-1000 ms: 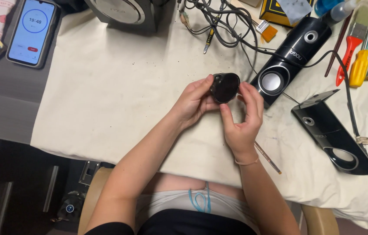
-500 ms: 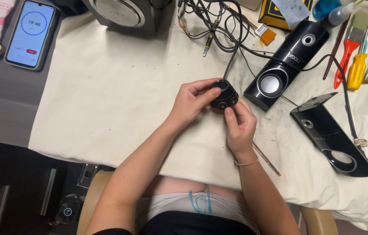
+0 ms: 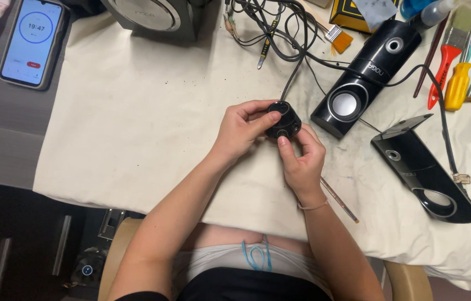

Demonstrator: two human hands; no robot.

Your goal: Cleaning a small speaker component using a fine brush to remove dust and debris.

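A small round black speaker driver (image 3: 283, 119) with a black cable running up from it is held between both hands above a cream cloth (image 3: 135, 122). My left hand (image 3: 241, 129) grips its left side with thumb and fingers. From below, my right hand (image 3: 302, 159) grips it with the thumb pressed on its front. A black desktop speaker (image 3: 366, 72) lies just to the right. Its detached black front panel (image 3: 422, 170) lies further right.
A phone (image 3: 30, 42) showing a timer lies at top left. A larger grey speaker (image 3: 152, 14) sits at the top. Tangled cables (image 3: 280, 28), brushes, and screwdrivers (image 3: 458, 78) crowd the top right. A thin rod (image 3: 338, 199) lies near my right wrist.
The driver has been turned in my hands, from its dark flat side to a side with round openings. Both hands shifted slightly toward the cloth's centre.
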